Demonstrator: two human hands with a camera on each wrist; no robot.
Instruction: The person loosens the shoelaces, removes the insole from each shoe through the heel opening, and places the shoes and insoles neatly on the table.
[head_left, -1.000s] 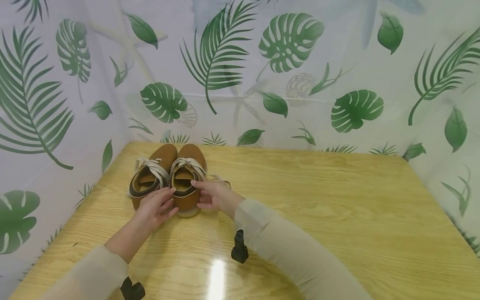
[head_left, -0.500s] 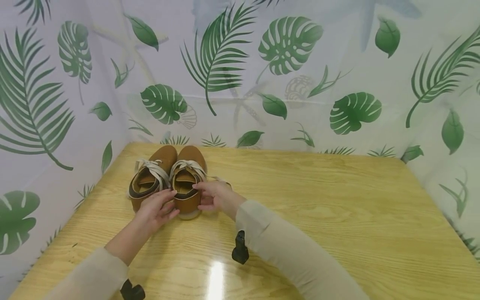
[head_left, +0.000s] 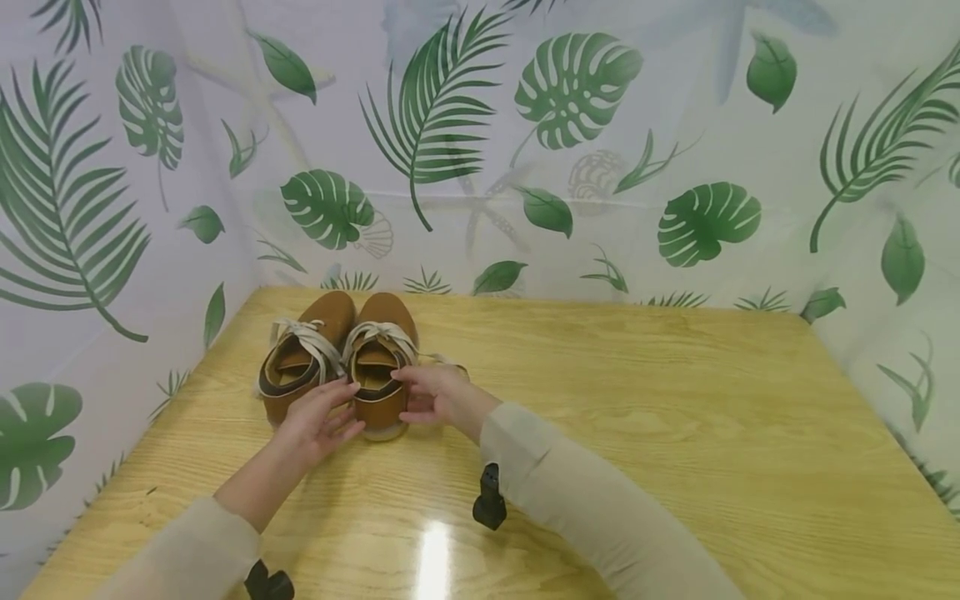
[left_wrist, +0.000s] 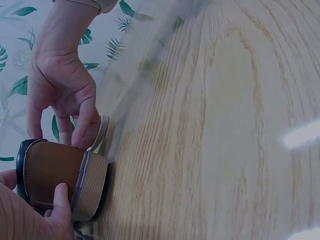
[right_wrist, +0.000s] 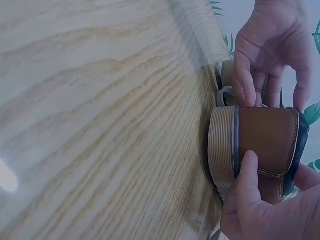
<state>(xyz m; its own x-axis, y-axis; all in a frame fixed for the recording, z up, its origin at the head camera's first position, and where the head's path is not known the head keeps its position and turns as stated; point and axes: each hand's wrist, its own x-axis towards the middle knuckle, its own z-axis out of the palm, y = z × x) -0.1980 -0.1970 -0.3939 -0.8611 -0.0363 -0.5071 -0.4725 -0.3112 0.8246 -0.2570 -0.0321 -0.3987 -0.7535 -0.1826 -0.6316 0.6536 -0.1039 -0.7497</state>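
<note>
A pair of brown lace-up shoes with pale laces and dark collars stands at the table's back left, toes toward the wall. My left hand [head_left: 315, 423] and right hand [head_left: 438, 396] hold the right-hand shoe [head_left: 386, 312] from both sides of its heel. Each hand has fingertips at the collar and others lower on the side. In the left wrist view the brown heel [left_wrist: 55, 167] and ridged pale sole lie between the two hands; the right wrist view has the same heel [right_wrist: 267, 132] from the opposite side. Close at its left is the other shoe [head_left: 327, 310], touched by neither palm.
The wood-grain table [head_left: 637, 417] extends to the right. A leaf-patterned cloth [head_left: 465, 242] hangs behind and along both sides. A loose lace end [head_left: 450, 362] trails right of the held shoe. Black wrist cameras [head_left: 490, 498] hang beneath the sleeves.
The held shoe has shifted slightly right with both hands, opening a little distance from the other shoe. The other shoe stays where it was.
</note>
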